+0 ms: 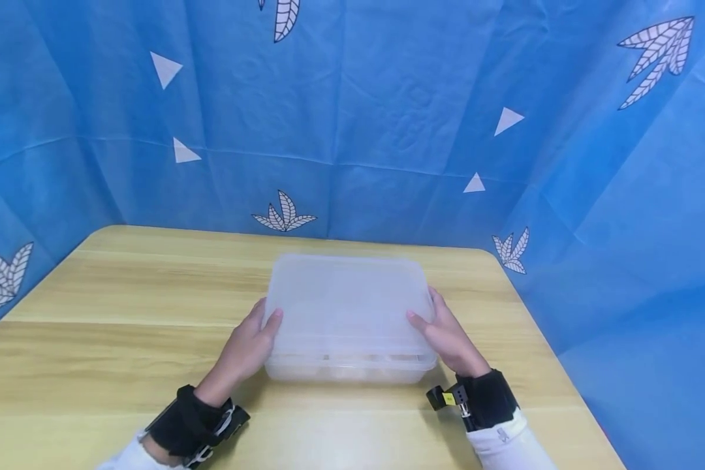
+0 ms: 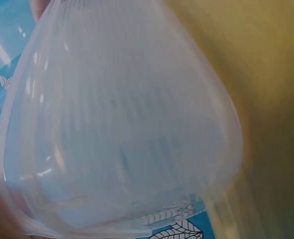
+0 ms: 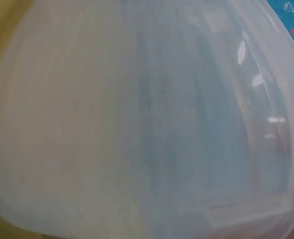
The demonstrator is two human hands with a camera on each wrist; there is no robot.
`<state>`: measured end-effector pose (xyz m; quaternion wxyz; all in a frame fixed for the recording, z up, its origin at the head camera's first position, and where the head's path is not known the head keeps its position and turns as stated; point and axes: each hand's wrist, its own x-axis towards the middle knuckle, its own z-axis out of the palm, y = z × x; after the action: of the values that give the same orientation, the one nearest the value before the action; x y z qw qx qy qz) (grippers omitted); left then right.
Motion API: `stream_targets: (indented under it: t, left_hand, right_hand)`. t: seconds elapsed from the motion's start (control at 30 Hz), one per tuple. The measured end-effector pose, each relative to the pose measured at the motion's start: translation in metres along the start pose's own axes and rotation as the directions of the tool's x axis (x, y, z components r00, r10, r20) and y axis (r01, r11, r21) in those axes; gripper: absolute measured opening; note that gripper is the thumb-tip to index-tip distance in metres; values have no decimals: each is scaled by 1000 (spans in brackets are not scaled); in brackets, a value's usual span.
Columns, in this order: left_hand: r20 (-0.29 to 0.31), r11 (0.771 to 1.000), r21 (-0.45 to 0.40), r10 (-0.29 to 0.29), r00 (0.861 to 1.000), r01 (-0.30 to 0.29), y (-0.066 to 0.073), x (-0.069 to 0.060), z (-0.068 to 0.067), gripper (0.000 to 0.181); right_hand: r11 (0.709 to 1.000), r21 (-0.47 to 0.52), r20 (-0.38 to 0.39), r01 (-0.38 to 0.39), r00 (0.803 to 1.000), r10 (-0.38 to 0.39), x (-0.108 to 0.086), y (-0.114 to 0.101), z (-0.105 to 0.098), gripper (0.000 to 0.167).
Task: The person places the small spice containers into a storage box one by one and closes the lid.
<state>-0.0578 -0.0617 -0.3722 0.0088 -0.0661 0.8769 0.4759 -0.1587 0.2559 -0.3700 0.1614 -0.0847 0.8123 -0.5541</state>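
A translucent plastic storage box with a frosted lid (image 1: 346,303) sits in front of me in the head view. My left hand (image 1: 249,341) grips its left side, thumb on top of the lid and the other fingers mostly hidden along the side. On the opposite side my right hand (image 1: 449,333) holds it likewise, thumb over the lid. Below the lid's front edge, the box's front wall (image 1: 349,372) shows; whether the lid is fully seated I cannot tell. Cloudy plastic of the box (image 2: 122,109) fills most of the left wrist view, and the same box (image 3: 137,119) fills the right.
The box is over a light wood-grain table (image 1: 123,365) with rounded far corners. A blue curtain (image 1: 388,117) with white leaf and triangle prints surrounds the table's back and sides. Each wrist wears a black strap (image 1: 182,421) with a small device.
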Motion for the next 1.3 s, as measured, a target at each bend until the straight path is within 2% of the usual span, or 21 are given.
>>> stream_targets:
  t: [0.2, 0.6, 0.67, 0.73, 0.87, 0.93, 1.07, 1.3]
  left_hand:
    - [0, 1000, 2, 10, 1000, -10, -2, 1, 4, 68]
    - [5, 1000, -9, 5, 1000, -5, -4, 0, 6, 67]
    - [6, 999, -42, -3, 1000, 3, -4, -1, 7, 66]
    - [6, 994, -109, -16, 1000, 17, -4, -2, 7, 65]
    - [10, 963, -267, -41, 999, 43, -3, -1, 9, 63]
    - [16, 949, -309, -60, 998, 62, -2, -1, 10, 64]
    - [5, 941, -325, -94, 996, 90, -3, -2, 11, 65]
    - [-50, 955, -291, -68, 996, 51, -4, -4, 15, 65]
  right_hand:
    - [1000, 11, -7, 2, 1000, -2, -3, 7, 1, 77]
    - [1000, -7, -23, -7, 1000, 6, -5, 6, 4, 79]
    - [1000, -4, -21, -8, 1000, 8, -7, 6, 4, 80]
    - [1000, 3, -21, -10, 1000, 10, -7, 6, 5, 80]
    - [1000, 11, -27, -11, 1000, 12, -9, 7, 7, 80]
    - [1000, 13, -31, -8, 999, 8, -10, 7, 7, 79]
    - [1000, 7, -36, 0, 999, 0, -11, 8, 8, 79]
    - [1000, -19, -46, -8, 999, 7, -12, 6, 8, 80]
